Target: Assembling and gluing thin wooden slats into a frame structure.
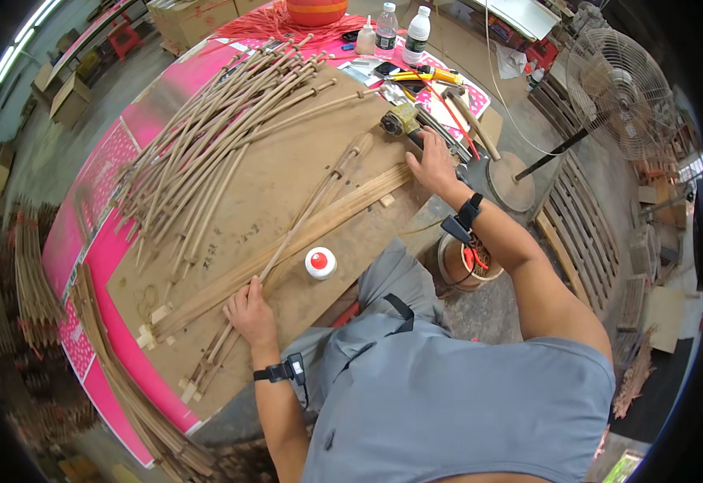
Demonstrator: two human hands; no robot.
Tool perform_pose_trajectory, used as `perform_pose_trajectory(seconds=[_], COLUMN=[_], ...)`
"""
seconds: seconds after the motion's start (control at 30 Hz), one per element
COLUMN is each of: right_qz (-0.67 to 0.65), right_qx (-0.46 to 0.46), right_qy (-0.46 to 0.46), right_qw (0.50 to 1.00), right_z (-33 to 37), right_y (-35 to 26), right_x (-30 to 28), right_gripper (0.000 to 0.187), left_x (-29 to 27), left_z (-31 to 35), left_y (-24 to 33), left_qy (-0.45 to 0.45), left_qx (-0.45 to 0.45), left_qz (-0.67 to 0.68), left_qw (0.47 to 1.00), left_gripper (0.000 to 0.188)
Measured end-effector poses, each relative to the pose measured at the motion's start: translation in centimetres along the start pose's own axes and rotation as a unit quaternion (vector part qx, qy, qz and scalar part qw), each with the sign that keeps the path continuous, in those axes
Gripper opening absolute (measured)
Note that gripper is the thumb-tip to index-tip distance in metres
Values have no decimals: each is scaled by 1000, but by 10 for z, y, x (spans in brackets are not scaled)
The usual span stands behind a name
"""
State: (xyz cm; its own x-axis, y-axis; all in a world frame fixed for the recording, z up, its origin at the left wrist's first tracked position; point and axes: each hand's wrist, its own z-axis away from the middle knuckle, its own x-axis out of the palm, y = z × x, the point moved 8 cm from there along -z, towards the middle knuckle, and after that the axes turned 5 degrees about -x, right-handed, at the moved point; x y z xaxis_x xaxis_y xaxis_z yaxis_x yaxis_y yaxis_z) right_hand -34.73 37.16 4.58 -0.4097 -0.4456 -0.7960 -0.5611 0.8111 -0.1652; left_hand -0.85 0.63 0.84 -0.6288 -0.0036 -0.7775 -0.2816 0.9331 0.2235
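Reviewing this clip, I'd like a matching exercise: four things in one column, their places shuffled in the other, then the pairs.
Things
1. Left hand
2. Right hand
3. White bottle with red top
4. Pedestal fan

Places
A. On the floor, to the right of the table
B. At the thin wooden rod
C. On the brown board, between the two hands and nearer the left
D. At the power tool

Pairs: 1-B, 2-D, 3-C, 4-A
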Motion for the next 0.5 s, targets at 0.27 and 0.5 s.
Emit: perform_pose_trajectory(seconds=[0.27, 0.5], right_qz=[-7, -38], right_qx=[124, 183], right_qy=[-181, -292], right_qw=[976, 938], right_z=[-30, -75], right_y=[40, 35], right_x=[35, 17], right_gripper=[72, 55], left_x=[-2, -5], left_z=[-2, -3], left_y=[0, 0], left_qy=[-6, -3], left_qx=[-18, -41], left_qz=[24, 47], left_qw=[1000, 998], left_gripper=[27, 23])
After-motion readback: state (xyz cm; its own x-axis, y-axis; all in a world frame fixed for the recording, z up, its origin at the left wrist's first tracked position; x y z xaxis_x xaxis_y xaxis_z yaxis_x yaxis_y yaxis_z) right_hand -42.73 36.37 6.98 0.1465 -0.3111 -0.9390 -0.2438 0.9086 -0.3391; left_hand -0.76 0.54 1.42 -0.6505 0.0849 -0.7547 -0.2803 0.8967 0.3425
